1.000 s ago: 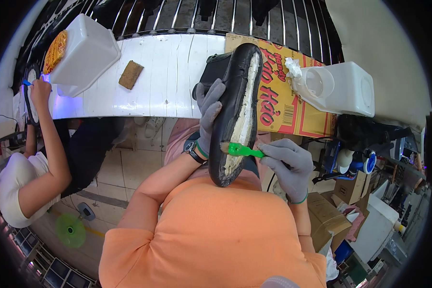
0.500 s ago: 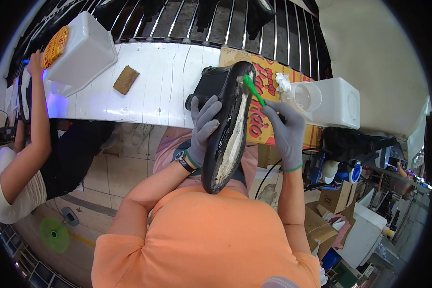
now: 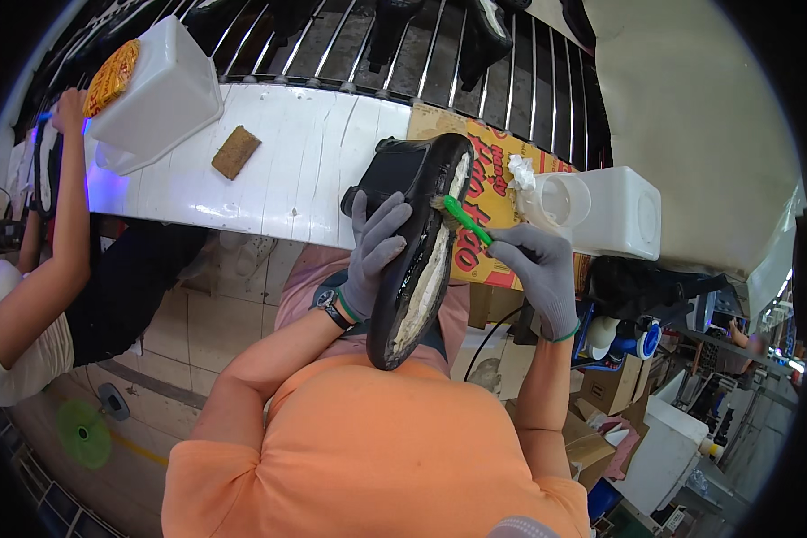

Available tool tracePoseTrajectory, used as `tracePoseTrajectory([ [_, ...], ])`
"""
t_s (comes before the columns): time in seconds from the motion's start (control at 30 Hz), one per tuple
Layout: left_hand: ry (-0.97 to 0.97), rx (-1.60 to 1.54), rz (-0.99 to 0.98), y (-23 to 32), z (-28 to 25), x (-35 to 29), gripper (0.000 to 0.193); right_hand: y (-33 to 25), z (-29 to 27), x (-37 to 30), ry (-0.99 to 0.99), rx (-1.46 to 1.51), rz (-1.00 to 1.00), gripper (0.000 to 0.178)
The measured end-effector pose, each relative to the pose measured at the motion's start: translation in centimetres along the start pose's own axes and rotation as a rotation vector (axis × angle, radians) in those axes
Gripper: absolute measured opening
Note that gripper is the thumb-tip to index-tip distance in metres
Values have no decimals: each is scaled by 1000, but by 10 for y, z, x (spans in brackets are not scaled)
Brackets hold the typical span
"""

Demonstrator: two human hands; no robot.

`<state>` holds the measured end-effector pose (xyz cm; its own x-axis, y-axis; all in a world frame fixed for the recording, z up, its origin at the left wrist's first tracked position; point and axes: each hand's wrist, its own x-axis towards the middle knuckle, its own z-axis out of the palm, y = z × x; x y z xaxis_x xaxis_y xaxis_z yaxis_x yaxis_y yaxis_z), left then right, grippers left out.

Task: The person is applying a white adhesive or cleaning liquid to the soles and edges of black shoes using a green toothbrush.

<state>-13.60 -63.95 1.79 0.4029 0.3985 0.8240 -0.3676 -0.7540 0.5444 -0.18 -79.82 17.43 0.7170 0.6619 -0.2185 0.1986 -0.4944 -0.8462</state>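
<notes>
- My left hand [image 3: 372,255], gloved grey, holds a black shoe [image 3: 421,251] sole-up in front of my chest; fingers clamped around its edge, thumb side hidden behind it.
- My right hand [image 3: 538,269], also gloved, has its fingers closed on the handle of a green brush [image 3: 464,220]. The bristle end touches the sole near the toe, at the upper end of the shoe.
- Step in hand, as I judge it: brushing a pale coat along the sole. Whitish film shows along the middle and the lower end.
- Next stroke calls for a steady shoe and a light drag of the brush along the rim, keeping off the black upper.
- Shoe hangs over the near edge of the white surface [image 3: 287,179], above a printed cardboard sheet [image 3: 502,179].
- Just right of the brush: an open white plastic jug [image 3: 601,211] lying on its side, rag at its mouth.
- Further left on the surface: a brown block [image 3: 236,152] and a white tub [image 3: 157,94].
- Another person's arm [image 3: 58,224] works at the far left.
</notes>
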Motion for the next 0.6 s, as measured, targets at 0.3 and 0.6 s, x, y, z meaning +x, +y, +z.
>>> tracePoseTrajectory([
  [0.3,36,28,-2,10,-3,18,81,13,12,50,281,-3,-193,23],
  [0.6,30,-102,36,10,-10,36,64,-32,14,-28,0,-59,-150,17],
])
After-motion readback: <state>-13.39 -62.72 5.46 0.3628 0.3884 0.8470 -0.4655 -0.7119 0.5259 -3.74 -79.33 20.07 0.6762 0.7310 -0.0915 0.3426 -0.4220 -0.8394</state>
